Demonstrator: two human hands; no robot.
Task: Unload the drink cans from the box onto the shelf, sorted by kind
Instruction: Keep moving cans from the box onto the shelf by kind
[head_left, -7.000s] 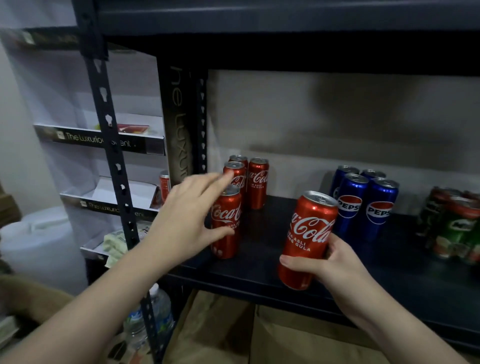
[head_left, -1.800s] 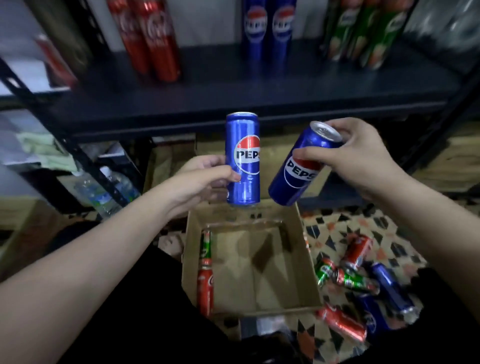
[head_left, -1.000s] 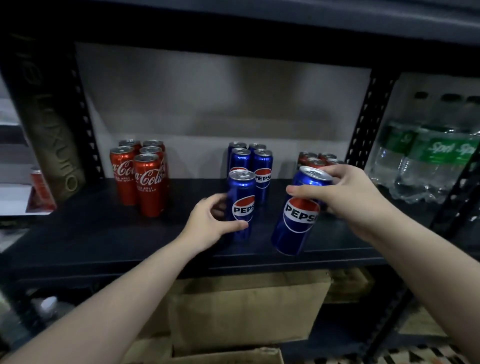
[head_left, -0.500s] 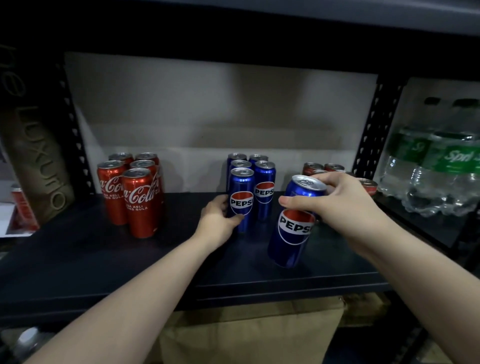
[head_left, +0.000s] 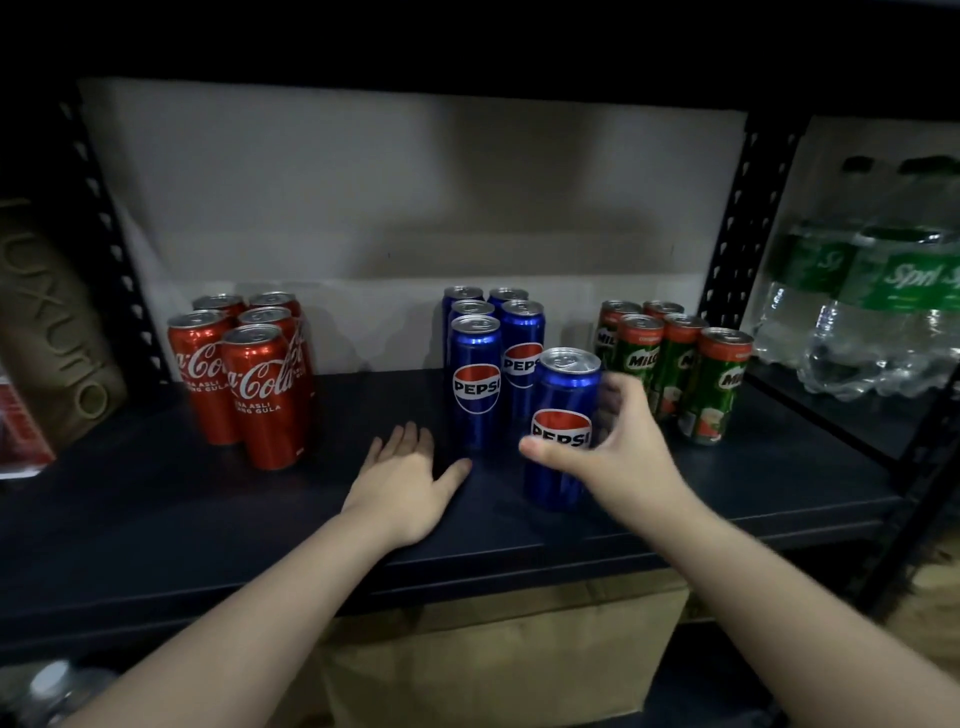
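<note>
On the dark shelf (head_left: 156, 519) stand three groups of cans: red Coca-Cola cans (head_left: 265, 395) at the left, blue Pepsi cans (head_left: 475, 382) in the middle, green Milo cans (head_left: 714, 387) at the right. My right hand (head_left: 618, 457) is wrapped around a blue Pepsi can (head_left: 563, 395) that stands upright on the shelf, just in front and to the right of the Pepsi group. My left hand (head_left: 408, 480) lies flat on the shelf with fingers apart, holding nothing, just in front of the nearest Pepsi can in the group. The box of cans is out of view.
Plastic water bottles (head_left: 862, 317) with green labels fill the neighbouring bay at the right, behind a black upright post (head_left: 732, 218). A brown printed package (head_left: 47, 322) leans at the far left. A cardboard box (head_left: 493, 654) sits under the shelf.
My left hand has let go of its Pepsi can, which now stands at the front of the group, and has drawn back onto the shelf. My right hand has lowered its can onto the shelf.
</note>
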